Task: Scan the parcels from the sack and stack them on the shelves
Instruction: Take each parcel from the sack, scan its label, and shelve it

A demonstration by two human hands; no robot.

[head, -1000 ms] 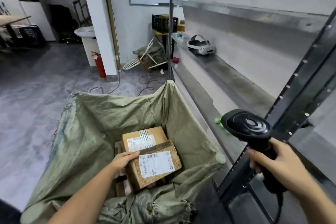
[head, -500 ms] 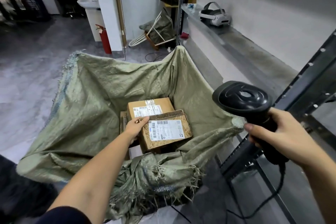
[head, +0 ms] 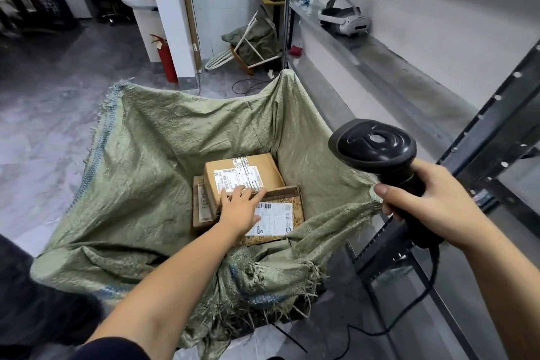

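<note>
Head view looked down into the green woven sack, with cardboard parcels at its bottom. The left hand lay open and flat, fingers straight, across the front parcel, with its fingertips touching the rear parcel at its label. What looked like a third box sat half hidden on their left. The right hand gripped the black barcode scanner by its handle above the sack's right rim, beside the metal shelves, where a white headset rested.

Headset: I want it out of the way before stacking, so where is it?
Head view, upper right: the headset sits on the grey shelf, beyond the sack and the scanner held in the right hand.
</note>
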